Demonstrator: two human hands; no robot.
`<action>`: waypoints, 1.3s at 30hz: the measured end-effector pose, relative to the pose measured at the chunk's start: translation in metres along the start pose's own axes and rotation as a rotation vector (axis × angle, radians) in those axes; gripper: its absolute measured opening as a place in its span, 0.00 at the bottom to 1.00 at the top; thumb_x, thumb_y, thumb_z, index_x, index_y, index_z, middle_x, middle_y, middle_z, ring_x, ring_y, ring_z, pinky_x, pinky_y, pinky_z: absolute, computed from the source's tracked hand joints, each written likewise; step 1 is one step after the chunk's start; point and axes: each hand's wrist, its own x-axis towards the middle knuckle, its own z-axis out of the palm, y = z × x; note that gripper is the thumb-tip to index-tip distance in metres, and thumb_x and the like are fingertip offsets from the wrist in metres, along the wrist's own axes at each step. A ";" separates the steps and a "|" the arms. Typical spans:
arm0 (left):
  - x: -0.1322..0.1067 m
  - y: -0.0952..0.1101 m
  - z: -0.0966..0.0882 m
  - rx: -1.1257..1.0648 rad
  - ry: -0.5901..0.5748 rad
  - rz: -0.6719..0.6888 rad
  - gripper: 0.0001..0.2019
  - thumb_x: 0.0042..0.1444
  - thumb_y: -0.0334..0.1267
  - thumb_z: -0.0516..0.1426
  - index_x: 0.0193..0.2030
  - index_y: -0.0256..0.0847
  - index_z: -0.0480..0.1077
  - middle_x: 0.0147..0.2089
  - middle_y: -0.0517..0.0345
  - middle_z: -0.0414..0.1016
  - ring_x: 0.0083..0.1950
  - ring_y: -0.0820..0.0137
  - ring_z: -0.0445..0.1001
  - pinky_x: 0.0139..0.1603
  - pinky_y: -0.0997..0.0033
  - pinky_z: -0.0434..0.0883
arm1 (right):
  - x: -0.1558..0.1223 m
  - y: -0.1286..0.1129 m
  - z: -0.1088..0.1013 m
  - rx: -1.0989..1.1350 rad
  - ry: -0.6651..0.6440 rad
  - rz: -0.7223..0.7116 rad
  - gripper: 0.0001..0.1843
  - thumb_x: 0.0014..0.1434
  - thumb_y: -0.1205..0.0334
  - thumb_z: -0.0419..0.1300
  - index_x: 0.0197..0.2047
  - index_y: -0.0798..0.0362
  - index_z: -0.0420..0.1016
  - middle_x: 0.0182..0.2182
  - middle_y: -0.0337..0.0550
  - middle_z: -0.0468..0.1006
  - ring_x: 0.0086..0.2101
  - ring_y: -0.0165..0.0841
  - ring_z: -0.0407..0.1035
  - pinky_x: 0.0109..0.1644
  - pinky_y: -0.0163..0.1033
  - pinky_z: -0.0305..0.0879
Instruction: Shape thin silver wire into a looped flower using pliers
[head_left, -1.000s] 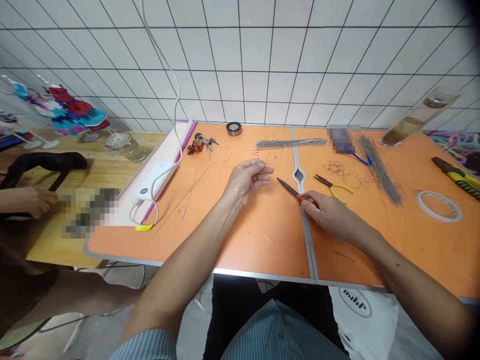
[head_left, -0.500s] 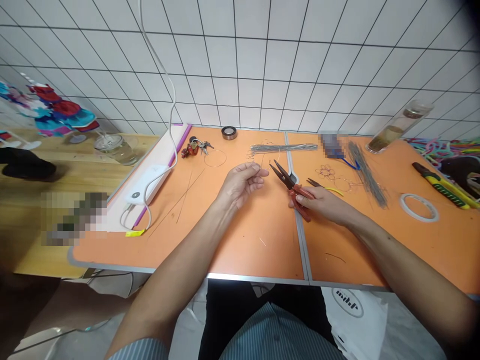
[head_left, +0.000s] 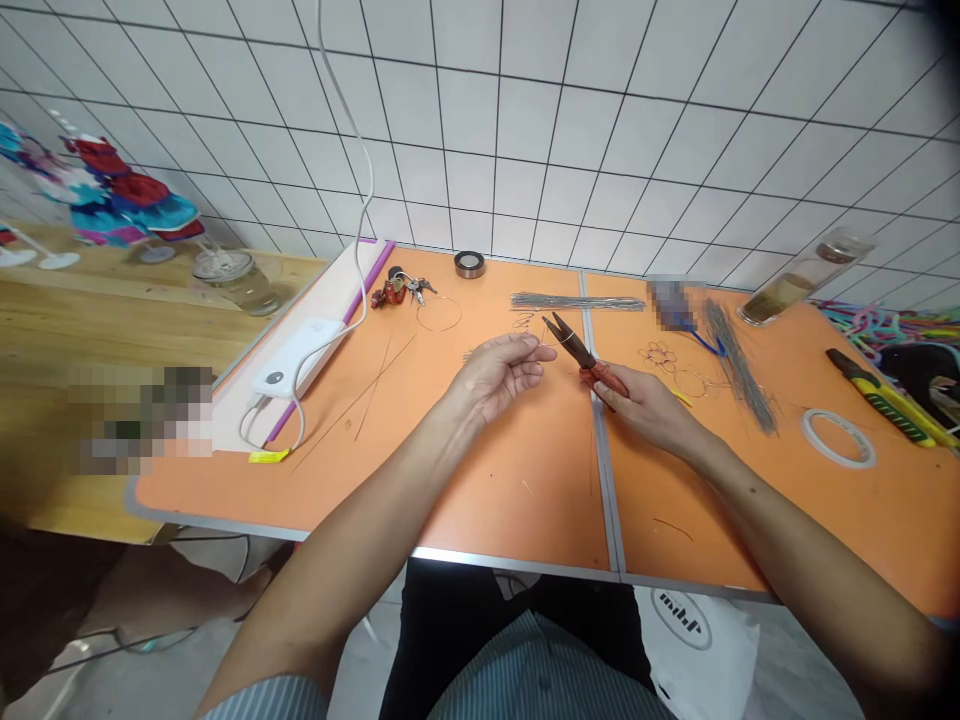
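Note:
My left hand (head_left: 499, 372) hovers over the orange table (head_left: 465, 470) with its fingertips pinched on a thin wire (head_left: 541, 333). My right hand (head_left: 646, 405) grips the red handles of long-nose pliers (head_left: 581, 352). The dark jaws are slightly apart and their tips sit at the wire, just right of my left fingertips. A bundle of straight wires (head_left: 577, 301) lies just behind the pliers. Small wire flower shapes (head_left: 660, 354) lie to the right of my right hand.
A second wire bundle (head_left: 739, 362), a tape ring (head_left: 838, 438), a yellow-black cutter (head_left: 881, 395) and a jar (head_left: 802, 272) lie at right. A tape roll (head_left: 469, 264), keys (head_left: 397, 288), a white power bank (head_left: 292, 358) with cable sit at left.
My right hand lifted the red pliers off the table and brought their tips to the wire held by my left hand. The other person's hand at far left has gone from view.

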 end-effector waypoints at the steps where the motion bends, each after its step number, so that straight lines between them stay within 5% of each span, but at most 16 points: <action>1: 0.000 0.000 0.000 0.003 -0.010 -0.004 0.07 0.69 0.25 0.62 0.37 0.33 0.76 0.35 0.48 0.87 0.25 0.77 0.78 0.29 0.79 0.75 | 0.001 0.000 0.000 -0.009 0.010 -0.012 0.22 0.76 0.47 0.55 0.59 0.51 0.82 0.55 0.50 0.88 0.52 0.47 0.82 0.59 0.51 0.75; 18: -0.003 -0.006 0.003 0.057 -0.087 -0.029 0.08 0.68 0.24 0.61 0.36 0.32 0.77 0.36 0.46 0.88 0.24 0.77 0.78 0.28 0.79 0.75 | 0.008 -0.010 0.012 -0.058 0.035 -0.192 0.22 0.77 0.58 0.53 0.67 0.49 0.79 0.55 0.49 0.88 0.55 0.45 0.82 0.61 0.48 0.74; 27: -0.002 -0.011 0.001 0.104 -0.139 -0.013 0.07 0.68 0.26 0.62 0.37 0.32 0.77 0.37 0.44 0.88 0.25 0.76 0.79 0.29 0.77 0.77 | 0.009 -0.010 0.014 -0.071 0.053 -0.210 0.19 0.77 0.57 0.54 0.62 0.50 0.81 0.53 0.51 0.87 0.51 0.45 0.81 0.55 0.46 0.74; 39: -0.007 0.004 0.001 0.170 -0.020 0.293 0.11 0.60 0.36 0.71 0.37 0.39 0.72 0.34 0.51 0.86 0.26 0.75 0.77 0.29 0.76 0.74 | -0.001 0.011 0.001 -0.123 0.057 0.011 0.23 0.78 0.52 0.53 0.68 0.47 0.79 0.64 0.48 0.85 0.62 0.50 0.78 0.64 0.53 0.72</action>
